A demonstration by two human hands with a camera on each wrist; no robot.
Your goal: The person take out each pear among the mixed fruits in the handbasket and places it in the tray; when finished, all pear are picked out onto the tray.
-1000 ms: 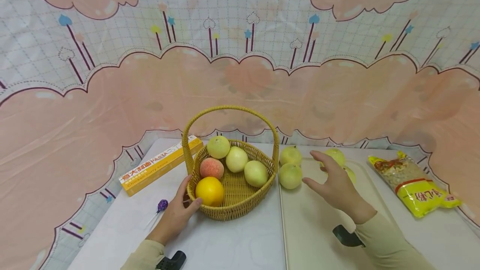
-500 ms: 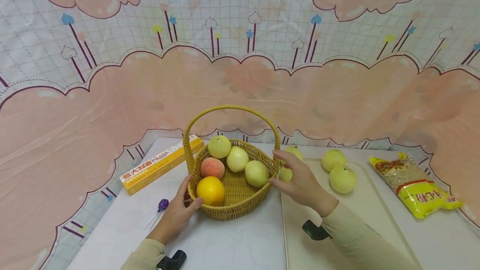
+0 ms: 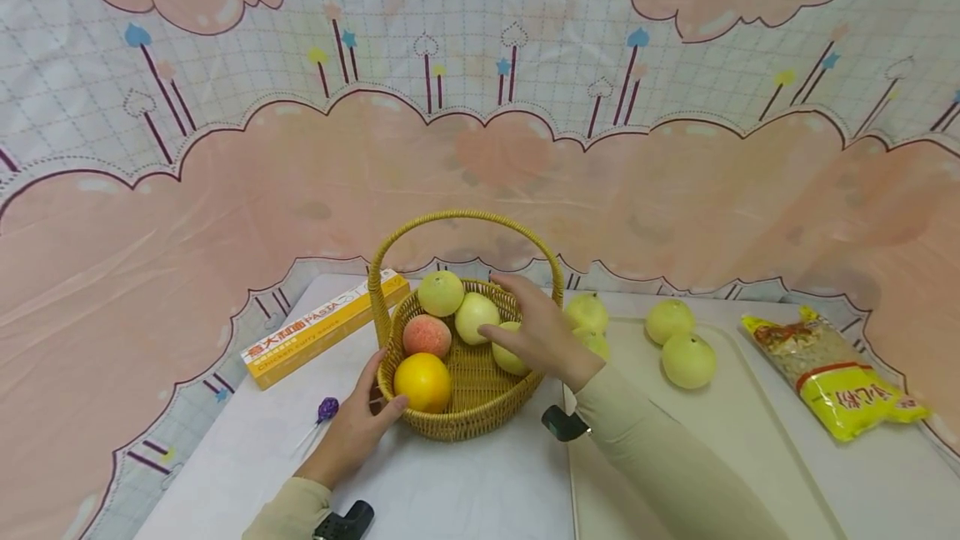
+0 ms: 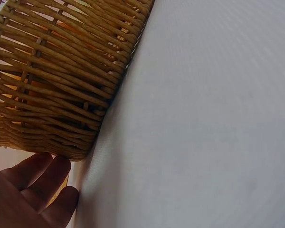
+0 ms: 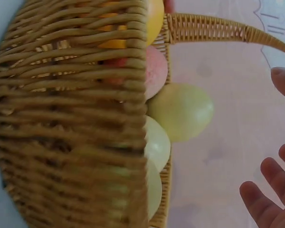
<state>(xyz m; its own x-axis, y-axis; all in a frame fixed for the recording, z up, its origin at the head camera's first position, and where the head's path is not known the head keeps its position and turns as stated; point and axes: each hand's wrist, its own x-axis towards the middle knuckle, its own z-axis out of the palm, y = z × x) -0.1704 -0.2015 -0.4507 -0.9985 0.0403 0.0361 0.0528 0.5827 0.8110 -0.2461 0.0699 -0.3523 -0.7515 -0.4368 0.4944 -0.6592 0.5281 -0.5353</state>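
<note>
Backdrop [image 3: 480, 148]: cloth, peach cloud pattern over pale checks, hung behind everything.

Table [image 3: 480, 482]: white surface, bearing all items below.

Tray [image 3: 720, 423]: cream, shallow, on the table's right side, partly covered by the right sleeve [image 3: 637, 432].

Basket [image 3: 472, 425]: woven, upright at table centre, tall arched handle, fruit inside.

Box [image 3: 326, 329]: pasta, orange and white, lying slanted to the left of the basket.

Bag [image 3: 840, 373]: yellow and clear plastic, lying right of the tray.

Left hand [image 3: 360, 423]: holds the basket's near left side, thumb at the rim, fingers against the outer wall, lightly bent.

Right hand [image 3: 543, 332]: reaches above the basket's right side, thumb and fingers spread wide, nothing between them; in the right wrist view it is apart from the fruit.

Green fruits, in basket [image 3: 477, 315]: three, at the back and right, one partly hidden by the right hand.

Green fruits, outside [image 3: 688, 361]: four; two near the tray's far left corner, two together farther right.

Orange [image 3: 422, 383]: in the basket, front left.

Pink-red fruit [image 3: 427, 336]: in the basket, just behind the orange.

Lollipop [image 3: 327, 409]: purple head, on the table near the left hand.
</note>
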